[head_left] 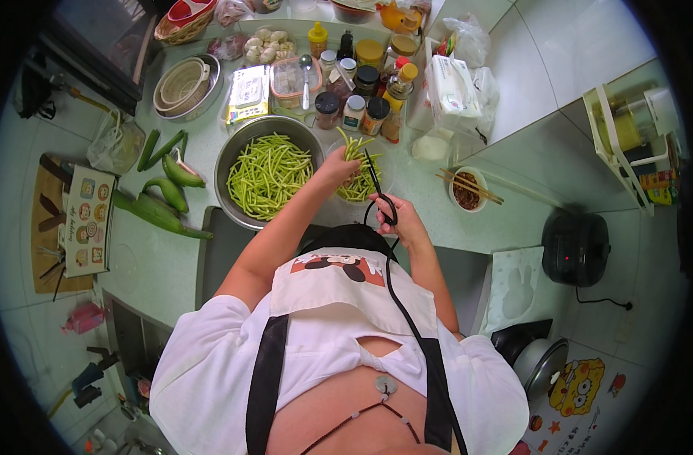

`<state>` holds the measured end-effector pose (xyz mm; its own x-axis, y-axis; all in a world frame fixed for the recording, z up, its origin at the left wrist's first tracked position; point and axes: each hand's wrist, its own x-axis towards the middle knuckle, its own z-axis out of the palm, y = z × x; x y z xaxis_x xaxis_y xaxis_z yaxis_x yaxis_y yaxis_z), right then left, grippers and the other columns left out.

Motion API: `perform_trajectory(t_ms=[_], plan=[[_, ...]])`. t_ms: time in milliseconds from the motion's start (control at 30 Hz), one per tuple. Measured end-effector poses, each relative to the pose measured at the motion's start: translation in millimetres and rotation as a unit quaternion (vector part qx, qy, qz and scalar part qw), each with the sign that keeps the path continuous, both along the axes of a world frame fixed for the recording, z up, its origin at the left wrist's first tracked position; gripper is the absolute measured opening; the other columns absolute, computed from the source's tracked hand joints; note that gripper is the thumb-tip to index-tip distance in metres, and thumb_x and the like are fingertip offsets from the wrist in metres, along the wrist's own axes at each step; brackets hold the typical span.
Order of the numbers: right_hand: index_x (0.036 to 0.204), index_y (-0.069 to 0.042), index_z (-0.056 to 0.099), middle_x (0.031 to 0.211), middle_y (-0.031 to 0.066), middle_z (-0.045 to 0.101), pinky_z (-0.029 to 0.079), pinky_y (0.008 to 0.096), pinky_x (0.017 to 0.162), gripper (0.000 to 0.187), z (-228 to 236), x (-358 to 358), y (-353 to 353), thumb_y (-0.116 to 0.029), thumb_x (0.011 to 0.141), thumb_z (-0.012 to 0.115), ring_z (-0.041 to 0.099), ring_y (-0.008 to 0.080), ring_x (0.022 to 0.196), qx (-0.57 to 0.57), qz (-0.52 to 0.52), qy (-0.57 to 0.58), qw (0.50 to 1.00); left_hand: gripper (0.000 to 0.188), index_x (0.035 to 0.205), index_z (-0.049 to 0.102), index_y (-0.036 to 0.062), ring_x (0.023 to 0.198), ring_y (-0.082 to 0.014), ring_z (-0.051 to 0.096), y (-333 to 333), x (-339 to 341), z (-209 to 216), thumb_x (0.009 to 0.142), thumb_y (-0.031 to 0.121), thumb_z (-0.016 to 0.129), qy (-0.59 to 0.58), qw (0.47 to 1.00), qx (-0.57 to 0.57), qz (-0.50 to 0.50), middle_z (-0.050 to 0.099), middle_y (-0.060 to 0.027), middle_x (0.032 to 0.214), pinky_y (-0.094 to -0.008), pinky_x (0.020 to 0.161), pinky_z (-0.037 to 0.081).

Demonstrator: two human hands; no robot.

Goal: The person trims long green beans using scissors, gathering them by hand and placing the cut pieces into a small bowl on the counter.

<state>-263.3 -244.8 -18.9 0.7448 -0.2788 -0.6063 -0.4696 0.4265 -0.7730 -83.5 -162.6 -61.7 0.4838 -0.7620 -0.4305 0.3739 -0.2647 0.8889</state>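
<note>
My left hand [336, 170] is closed round a small bunch of green beans [353, 142], whose tips stick up past the fingers. It is over a clear bowl [389, 176] that has more beans in it and is partly covered by my hands. Black-handled scissors [389, 210] are in my right hand [408, 221], their blades pointing up beside the bunch. Whether the blades touch a bean I cannot tell. Left of my forearm stands a steel basin [222, 176], filled with many cut green beans [274, 174].
Several green vegetables [164, 192] lie left of the basin. Spice jars and bottles [353, 112] crowd the back. A small bowl of reddish sauce [468, 189] with chopsticks [483, 193] across it is on the right. A black cooker [576, 247] stands farther right.
</note>
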Motion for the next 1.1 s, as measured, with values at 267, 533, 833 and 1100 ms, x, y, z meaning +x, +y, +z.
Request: perform_trajectory(t_ms=[267, 533, 833, 1100], plan=[[0.102, -0.006, 0.056, 0.058, -0.0022, 0.047, 0.044, 0.0228, 0.043, 0.026, -8.1, -1.1, -1.3, -0.024, 0.083, 0.055, 0.042, 0.0049, 0.04, -0.005, -0.017, 0.004, 1.0, 0.022, 0.105, 0.045, 0.0059, 0.067, -0.0165, 0.057, -1.0, -3.4, 18.0, 0.085, 0.014, 0.046, 0.116, 0.991, 0.016, 0.062, 0.055, -0.0077, 0.087, -0.029, 0.051, 0.049], [0.1, -0.008, 0.056, 0.059, -0.0024, 0.048, 0.046, 0.0229, 0.045, 0.023, -3.1, -2.6, -4.0, -0.023, 0.084, 0.054, 0.044, 0.0052, 0.043, 0.016, -0.045, 0.011, 0.999, 0.028, 0.112, 0.041, 0.0059, 0.088, -0.0231, 0.057, 2.7, 3.3, 25.2, 0.084, 0.005, 0.045, 0.247, 0.963, -0.046, 0.093, 0.052, -0.0107, 0.1, -0.0382, 0.069, 0.052], [0.103, -0.007, 0.054, 0.061, -0.0018, 0.048, 0.045, 0.0217, 0.045, 0.024, -5.0, -7.0, -9.4, -0.023, 0.084, 0.054, 0.045, 0.0055, 0.044, 0.007, -0.027, 0.005, 1.0, 0.042, 0.111, 0.043, 0.0053, 0.077, -0.0185, 0.057, 0.1, 4.9, 2.9, 0.072, -0.01, 0.046, 0.184, 0.976, -0.099, 0.068, 0.051, -0.0084, 0.096, -0.0302, 0.061, 0.049], [0.105, -0.007, 0.051, 0.062, -0.0014, 0.048, 0.046, 0.0231, 0.049, 0.029, 3.5, -17.4, -13.8, -0.027, 0.085, 0.052, 0.047, 0.0068, 0.05, 0.058, -0.006, -0.005, 0.998, 0.048, 0.119, 0.037, 0.0084, 0.073, -0.0176, 0.057, -0.9, -1.7, 17.9, 0.075, -0.009, 0.043, 0.138, 0.985, -0.086, 0.062, 0.052, -0.0087, 0.095, -0.0296, 0.061, 0.049]])
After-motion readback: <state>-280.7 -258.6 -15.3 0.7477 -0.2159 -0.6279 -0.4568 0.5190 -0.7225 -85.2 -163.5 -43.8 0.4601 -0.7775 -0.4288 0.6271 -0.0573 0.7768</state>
